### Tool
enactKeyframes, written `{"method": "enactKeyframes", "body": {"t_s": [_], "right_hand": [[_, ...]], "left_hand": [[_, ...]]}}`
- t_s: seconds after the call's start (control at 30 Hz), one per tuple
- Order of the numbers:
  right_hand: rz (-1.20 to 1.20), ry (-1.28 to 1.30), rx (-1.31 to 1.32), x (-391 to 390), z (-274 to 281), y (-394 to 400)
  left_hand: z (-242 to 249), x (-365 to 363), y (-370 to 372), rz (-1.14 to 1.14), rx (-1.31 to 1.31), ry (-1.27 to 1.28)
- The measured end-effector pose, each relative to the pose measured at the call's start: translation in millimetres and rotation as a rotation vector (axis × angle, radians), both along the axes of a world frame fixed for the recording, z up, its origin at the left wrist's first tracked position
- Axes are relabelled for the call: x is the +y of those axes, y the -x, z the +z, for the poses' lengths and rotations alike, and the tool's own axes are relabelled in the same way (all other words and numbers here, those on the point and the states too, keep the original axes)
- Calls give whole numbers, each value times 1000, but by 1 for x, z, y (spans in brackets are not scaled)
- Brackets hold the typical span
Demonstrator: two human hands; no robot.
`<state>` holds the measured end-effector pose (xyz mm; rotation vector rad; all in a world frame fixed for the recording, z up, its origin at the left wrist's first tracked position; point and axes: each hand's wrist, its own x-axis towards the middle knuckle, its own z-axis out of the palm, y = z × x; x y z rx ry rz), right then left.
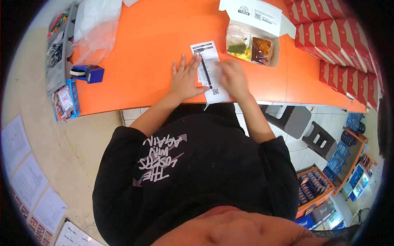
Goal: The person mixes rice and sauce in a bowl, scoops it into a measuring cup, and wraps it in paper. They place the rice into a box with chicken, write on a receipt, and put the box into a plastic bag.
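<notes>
A long printed receipt (pixel 215 95) lies on the orange table, its lower end hanging at the front edge. A black pen (pixel 206 74) rests lengthwise on it. My left hand (pixel 186 78) is flat with fingers spread, along the receipt's left side, its thumb beside the pen's lower end. My right hand (pixel 234 80) is over the receipt's right edge, fingers curled and smeared by motion; whether it holds anything is hidden. Beyond it stands an open white food box (pixel 276 51) containing a clear packet of rice-like food (pixel 239 44) and a packet of brown saucy food (pixel 262 50).
A blue tape dispenser (pixel 92 74) sits at the left, near a grey organiser (pixel 61 53) and a blue basket of packets (pixel 65 101). Clear plastic bags (pixel 96 28) lie behind. Stacked red boxes (pixel 328 45) line the right side. Dark stools (pixel 293 121) stand below the table.
</notes>
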<state>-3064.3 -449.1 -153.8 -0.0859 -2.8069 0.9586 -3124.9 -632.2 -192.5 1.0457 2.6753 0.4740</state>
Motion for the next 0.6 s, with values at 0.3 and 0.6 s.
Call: {"method": "enactKeyframes", "body": {"t_s": [0.3,0.6], "right_hand": [[-506,298,-313,156,-31,-27],[-330,188,-233,161,-12,-24]], "left_hand": [[9,-1,-2,-42,-17,-34],[18,33,5,105,25,42]]}}
